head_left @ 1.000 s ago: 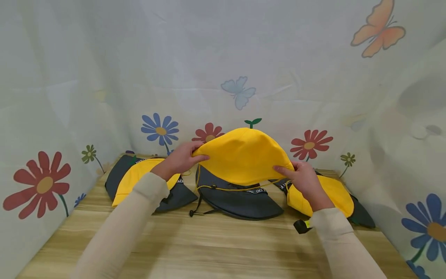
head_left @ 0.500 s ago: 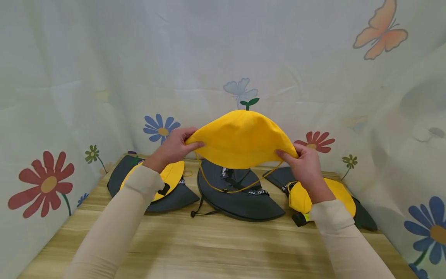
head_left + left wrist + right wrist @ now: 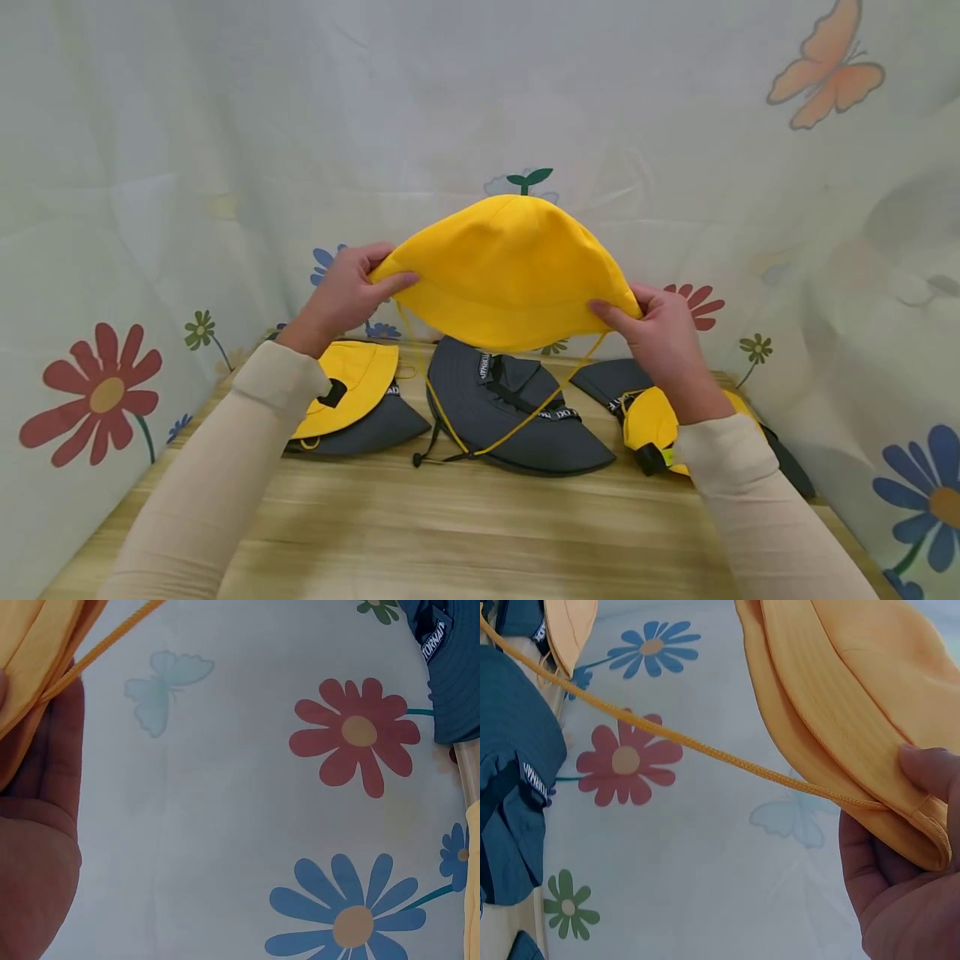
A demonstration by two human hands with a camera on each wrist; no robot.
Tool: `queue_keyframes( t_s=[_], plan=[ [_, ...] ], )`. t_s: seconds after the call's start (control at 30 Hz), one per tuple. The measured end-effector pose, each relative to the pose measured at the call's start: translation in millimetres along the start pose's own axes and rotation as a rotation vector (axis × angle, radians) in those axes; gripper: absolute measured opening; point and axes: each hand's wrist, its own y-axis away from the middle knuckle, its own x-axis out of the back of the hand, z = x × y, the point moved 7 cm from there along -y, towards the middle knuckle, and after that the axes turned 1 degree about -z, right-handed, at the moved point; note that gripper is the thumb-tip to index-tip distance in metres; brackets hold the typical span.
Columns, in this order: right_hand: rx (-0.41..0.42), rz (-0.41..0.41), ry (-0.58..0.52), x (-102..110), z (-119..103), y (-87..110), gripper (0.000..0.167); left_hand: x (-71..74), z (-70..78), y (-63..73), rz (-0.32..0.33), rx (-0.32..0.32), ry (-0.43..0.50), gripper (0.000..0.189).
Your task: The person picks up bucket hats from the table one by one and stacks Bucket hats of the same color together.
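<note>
A yellow bucket hat (image 3: 510, 267) with a green sprout (image 3: 529, 180) on its crown is held up above the table in the head view. My left hand (image 3: 343, 292) pinches its brim at the left, thumb in front. At the right end my right hand (image 3: 663, 342) grips the brim the same way. A yellow chin cord (image 3: 517, 429) hangs from the hat in a loop, overlapping the dark grey hat (image 3: 525, 442) behind it. In the right wrist view, the brim (image 3: 840, 742) is folded flat between thumb and fingers, and the cord leaves it near the fingertips.
On the wooden table (image 3: 450, 533), a yellow hat (image 3: 352, 379) lies over a dark hat at the left, partly behind my left sleeve. Another yellow hat (image 3: 648, 421) lies with dark hats at the right, partly behind my right arm. A flower-printed curtain (image 3: 420, 100) stands behind.
Both hands have raised the yellow hat from low over the middle dark hat, the left hand also shifting leftward. The cord now hangs in a deeper loop, and more of the dark hat shows.
</note>
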Motion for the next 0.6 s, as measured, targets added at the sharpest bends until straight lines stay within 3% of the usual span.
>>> queue_keyframes(
  t_s=[0.27,0.6],
  plan=[
    [-0.009,-0.073,-0.066,-20.8,-11.1,1.9,0.055,24.3,-1.7,12.5,0.136,0.02,-0.01,0.035],
    [-0.029,-0.104,-0.118,-53.0,-12.2,13.3,0.056,43.9,-8.9,34.0,0.123,0.067,-0.019,0.032]
  ],
)
